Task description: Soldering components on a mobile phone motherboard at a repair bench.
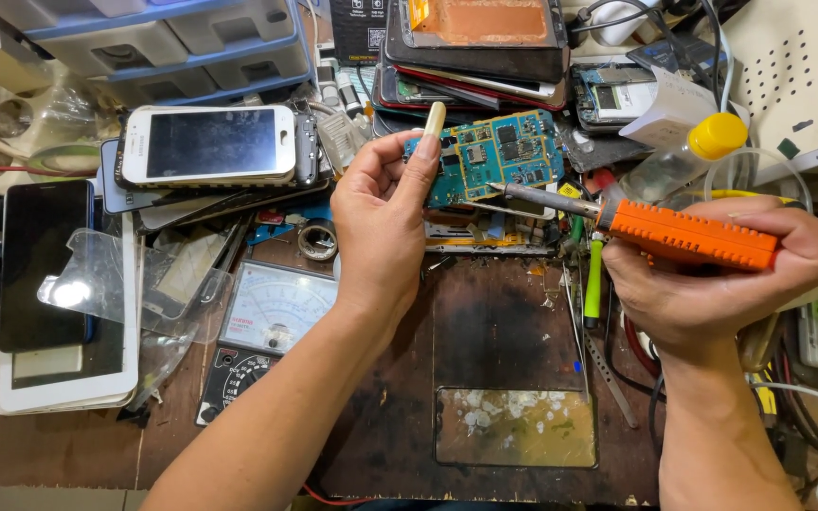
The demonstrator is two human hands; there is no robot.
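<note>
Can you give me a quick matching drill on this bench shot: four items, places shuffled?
Items:
1. circuit board
2. soldering iron
3. white phone
4. analog meter

Places:
A. on the bench, below the left hand
B. in the right hand
C. on a stack of devices, upper left
D. in the left hand

Pairs: 1-D, 2-B, 3-C, 4-A

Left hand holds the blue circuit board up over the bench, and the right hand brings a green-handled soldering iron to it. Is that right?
Not quite: the head view shows the soldering iron has an orange handle, not green. The rest stands: the left hand holds the blue circuit board up, and the right hand brings the iron's tip to it.
</note>
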